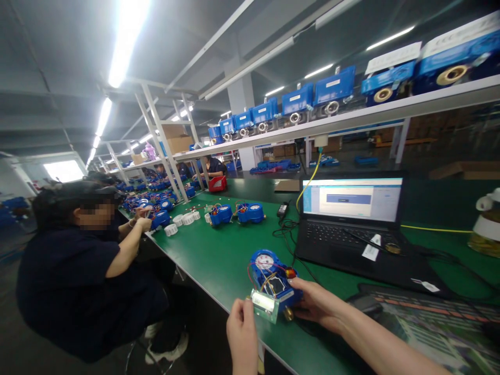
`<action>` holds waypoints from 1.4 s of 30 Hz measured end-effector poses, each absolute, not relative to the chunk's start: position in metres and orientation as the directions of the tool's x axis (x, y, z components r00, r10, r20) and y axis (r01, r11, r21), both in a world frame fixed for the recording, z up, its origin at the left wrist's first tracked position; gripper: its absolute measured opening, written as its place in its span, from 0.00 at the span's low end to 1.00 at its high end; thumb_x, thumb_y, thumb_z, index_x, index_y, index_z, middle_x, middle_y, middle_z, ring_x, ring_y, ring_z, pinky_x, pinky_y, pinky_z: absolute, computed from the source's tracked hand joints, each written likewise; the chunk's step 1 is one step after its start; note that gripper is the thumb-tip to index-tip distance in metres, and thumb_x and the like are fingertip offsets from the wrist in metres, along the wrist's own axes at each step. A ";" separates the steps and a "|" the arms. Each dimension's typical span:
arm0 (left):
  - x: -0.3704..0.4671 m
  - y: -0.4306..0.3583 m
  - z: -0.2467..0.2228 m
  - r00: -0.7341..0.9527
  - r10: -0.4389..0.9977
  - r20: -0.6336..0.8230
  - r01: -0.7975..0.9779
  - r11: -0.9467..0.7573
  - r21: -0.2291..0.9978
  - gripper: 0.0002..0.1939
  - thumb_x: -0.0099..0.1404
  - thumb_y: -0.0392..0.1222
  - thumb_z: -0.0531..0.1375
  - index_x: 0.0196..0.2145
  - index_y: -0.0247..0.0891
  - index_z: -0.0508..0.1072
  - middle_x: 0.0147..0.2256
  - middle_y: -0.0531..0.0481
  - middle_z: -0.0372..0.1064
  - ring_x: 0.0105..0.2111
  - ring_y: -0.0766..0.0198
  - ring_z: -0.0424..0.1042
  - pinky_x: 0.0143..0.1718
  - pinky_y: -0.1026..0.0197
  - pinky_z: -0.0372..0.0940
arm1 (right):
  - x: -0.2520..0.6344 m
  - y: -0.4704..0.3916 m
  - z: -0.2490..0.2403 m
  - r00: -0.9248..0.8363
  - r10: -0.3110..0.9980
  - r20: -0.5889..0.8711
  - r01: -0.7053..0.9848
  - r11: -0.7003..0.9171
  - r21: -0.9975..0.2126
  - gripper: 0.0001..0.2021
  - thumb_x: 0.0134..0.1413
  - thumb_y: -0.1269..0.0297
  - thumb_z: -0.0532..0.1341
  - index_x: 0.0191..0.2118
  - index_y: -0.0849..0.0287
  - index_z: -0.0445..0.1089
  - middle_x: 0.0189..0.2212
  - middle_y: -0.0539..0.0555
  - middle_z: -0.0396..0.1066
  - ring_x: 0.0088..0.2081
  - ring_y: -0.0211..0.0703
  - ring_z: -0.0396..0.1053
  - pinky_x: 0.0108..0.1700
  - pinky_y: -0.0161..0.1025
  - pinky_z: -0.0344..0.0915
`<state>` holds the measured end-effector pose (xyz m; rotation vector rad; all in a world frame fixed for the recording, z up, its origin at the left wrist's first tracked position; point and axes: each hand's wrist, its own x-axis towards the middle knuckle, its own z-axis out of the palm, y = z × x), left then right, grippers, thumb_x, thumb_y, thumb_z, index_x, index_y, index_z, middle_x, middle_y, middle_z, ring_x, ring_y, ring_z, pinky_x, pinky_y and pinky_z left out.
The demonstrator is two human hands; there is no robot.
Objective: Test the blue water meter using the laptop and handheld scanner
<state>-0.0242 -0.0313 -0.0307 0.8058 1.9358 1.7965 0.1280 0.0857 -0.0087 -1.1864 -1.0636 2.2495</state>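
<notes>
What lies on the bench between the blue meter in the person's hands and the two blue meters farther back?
In the head view, only bare green bench lies between the held blue meter and the two blue meters farther back; black cables run just to the right.

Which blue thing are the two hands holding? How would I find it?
Start at the open laptop on the long green bench. Just in front of its left corner, at the bench's near edge, sits a blue meter between the left hand and right hand. Unlike the two closed blue meters farther back, it is open, with loose wires and a small lit display board hanging out.
</notes>
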 end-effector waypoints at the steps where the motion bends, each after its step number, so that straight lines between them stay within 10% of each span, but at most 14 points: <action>1: -0.025 -0.031 -0.034 -0.768 0.632 0.109 0.152 0.014 0.988 0.27 0.56 0.67 0.54 0.18 0.41 0.55 0.19 0.58 0.50 0.23 0.67 0.52 0.28 0.62 0.53 | 0.128 0.085 -0.009 -0.572 0.625 -0.531 0.014 -0.640 -0.768 0.15 0.48 0.56 0.59 0.42 0.56 0.62 0.38 0.52 0.72 0.41 0.42 0.68 0.44 0.40 0.58; 42: -0.025 -0.024 -0.038 -0.758 0.641 -0.121 -0.226 -0.083 0.971 0.30 0.46 0.71 0.62 0.20 0.38 0.62 0.15 0.60 0.52 0.16 0.72 0.51 0.17 0.67 0.46 | 0.121 0.085 -0.018 -0.499 0.726 -0.474 -0.097 -0.590 -0.802 0.11 0.64 0.61 0.56 0.46 0.63 0.64 0.36 0.51 0.66 0.33 0.35 0.65 0.35 0.35 0.65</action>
